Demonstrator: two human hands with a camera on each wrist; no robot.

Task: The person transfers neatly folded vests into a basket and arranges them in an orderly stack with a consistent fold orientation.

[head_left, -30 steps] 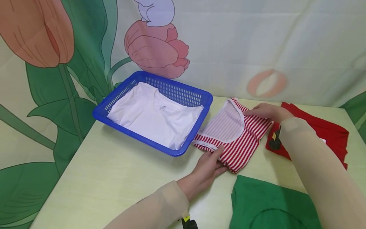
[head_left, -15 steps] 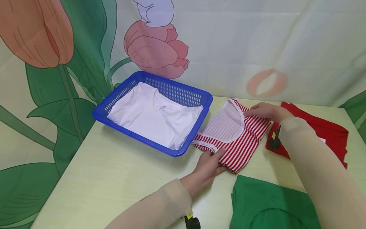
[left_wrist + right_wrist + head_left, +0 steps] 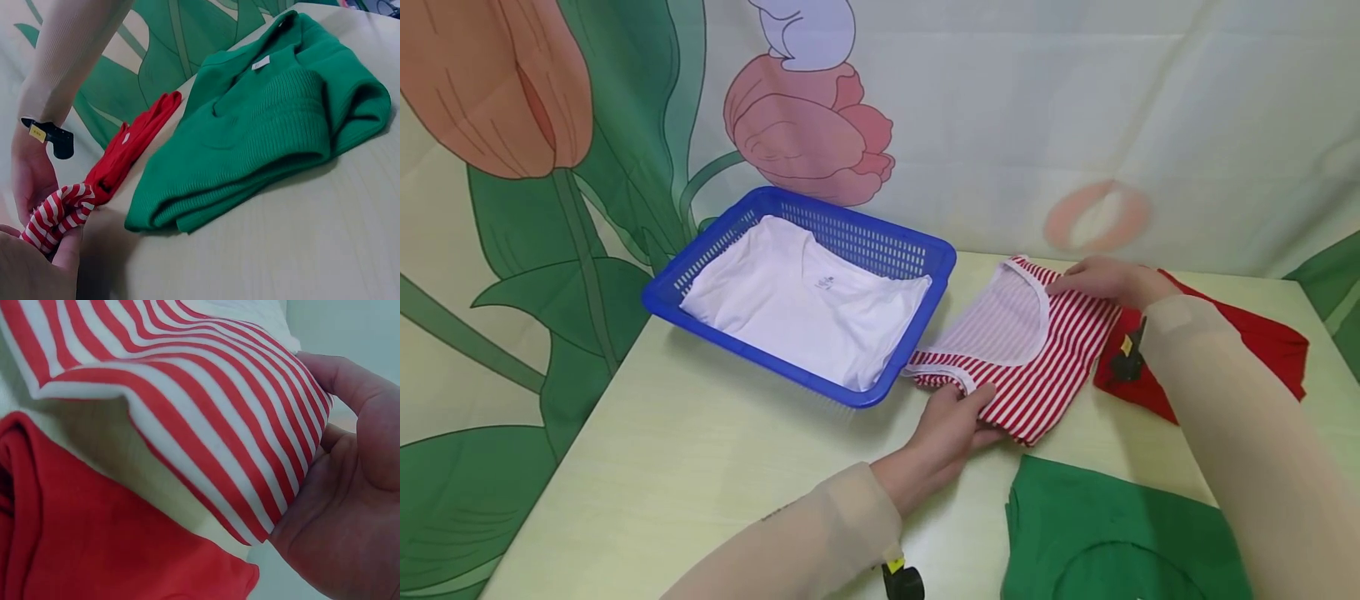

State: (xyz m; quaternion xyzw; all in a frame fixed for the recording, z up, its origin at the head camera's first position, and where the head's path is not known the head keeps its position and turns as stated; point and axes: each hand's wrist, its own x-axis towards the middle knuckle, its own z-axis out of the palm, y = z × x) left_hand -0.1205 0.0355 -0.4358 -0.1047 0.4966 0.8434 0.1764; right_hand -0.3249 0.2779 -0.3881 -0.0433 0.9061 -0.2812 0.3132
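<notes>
A folded red-and-white striped shirt [image 3: 1063, 350] with a white-trimmed neckline lies between my two hands, right of the blue basket. My left hand [image 3: 951, 429] grips its near edge, thumb on top and fingers underneath. At the far right edge, my right hand [image 3: 1112, 281] pinches the cloth. In the right wrist view the striped shirt [image 3: 206, 394] bulges up from the table, with the right thumb over it and the other fingers behind. The left wrist view shows a bunched end of the striped shirt [image 3: 59, 215] by the left hand.
The blue plastic basket [image 3: 752, 354] holds a folded white shirt [image 3: 797, 300]. A folded red garment [image 3: 1262, 333] lies at the right, partly behind the right forearm. Nearest the front is a folded green ribbed garment [image 3: 1112, 525]. A printed curtain [image 3: 1000, 125] hangs behind the table.
The right hand has shifted slightly right and away, drawing the striped shirt's right side with it. Its near corner has moved up a little. The left hand keeps its grip nearly in place.
</notes>
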